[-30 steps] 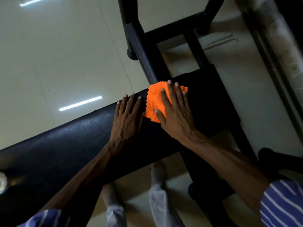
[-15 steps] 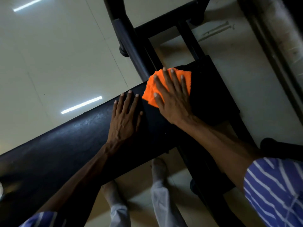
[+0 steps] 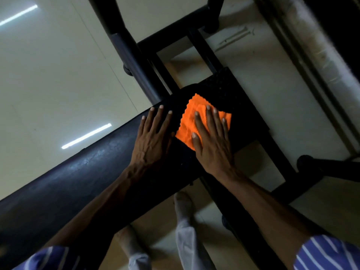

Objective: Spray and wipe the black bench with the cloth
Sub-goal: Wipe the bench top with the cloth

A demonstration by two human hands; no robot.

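The black padded bench [image 3: 78, 184] runs from the lower left to the middle of the view. An orange cloth [image 3: 190, 121] lies flat on its right end. My right hand [image 3: 211, 141] presses down on the cloth, palm flat and fingers spread across it. My left hand [image 3: 153, 137] rests flat on the bare padding just left of the cloth, fingers apart, holding nothing. No spray bottle is in view.
The black metal frame [image 3: 128, 53] of the bench rises behind the cloth, with crossbars and feet on the pale tiled floor [image 3: 48, 75]. A dark base bar [image 3: 331, 168] lies at right. My legs [image 3: 185, 221] stand below the bench edge.
My right hand slid the cloth toward the far edge of the bench end, then back toward me. My left hand stayed flat on the padding.
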